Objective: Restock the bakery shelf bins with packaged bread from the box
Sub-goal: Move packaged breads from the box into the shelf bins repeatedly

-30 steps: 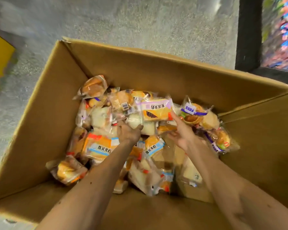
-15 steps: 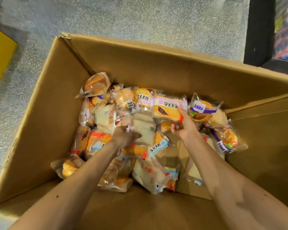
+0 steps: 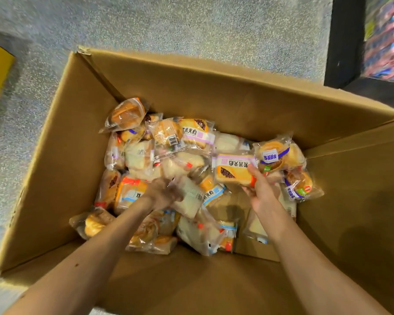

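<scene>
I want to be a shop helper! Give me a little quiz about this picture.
1. True or false: the right hand holds the purple-label bread pack.
2. The bread packs lie in: A) a cardboard box, B) a basket, C) a fridge.
3. Which hand grips the pale bread pack?
Key: 1 true; 2 A; 3 the left hand.
</scene>
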Available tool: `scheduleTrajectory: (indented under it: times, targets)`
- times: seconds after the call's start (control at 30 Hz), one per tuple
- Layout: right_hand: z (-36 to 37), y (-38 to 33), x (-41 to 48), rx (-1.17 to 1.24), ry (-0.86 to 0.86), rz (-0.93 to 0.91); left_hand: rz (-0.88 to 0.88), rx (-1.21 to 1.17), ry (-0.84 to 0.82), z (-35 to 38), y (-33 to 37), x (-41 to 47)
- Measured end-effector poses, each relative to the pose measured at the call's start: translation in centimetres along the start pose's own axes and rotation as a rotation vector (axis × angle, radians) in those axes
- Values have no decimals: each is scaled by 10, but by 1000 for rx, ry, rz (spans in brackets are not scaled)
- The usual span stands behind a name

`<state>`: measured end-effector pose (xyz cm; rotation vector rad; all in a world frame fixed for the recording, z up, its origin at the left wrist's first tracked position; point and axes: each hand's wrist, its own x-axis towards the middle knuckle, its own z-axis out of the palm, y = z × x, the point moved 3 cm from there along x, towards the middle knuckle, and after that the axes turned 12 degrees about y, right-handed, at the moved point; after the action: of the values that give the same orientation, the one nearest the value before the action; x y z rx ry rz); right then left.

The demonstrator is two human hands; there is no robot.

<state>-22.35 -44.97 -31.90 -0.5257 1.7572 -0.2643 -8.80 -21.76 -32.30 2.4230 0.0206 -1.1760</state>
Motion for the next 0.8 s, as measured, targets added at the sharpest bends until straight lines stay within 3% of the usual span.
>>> scheduleTrajectory:
  times: [0.17,0.33,0.47,0.8]
  targets:
    - [-37,21,14,-73,40,-81,-157,-217,193,19,9,11]
    - [-73,17,14,-412,231,-370,-212,-363,103,36,8,6]
    - [-93,16,13,-674,260,-517,-147,-416,96,38,12,1]
    - [-122,-15,-30,-754,100,-747,84,-443,84,1,39,-42]
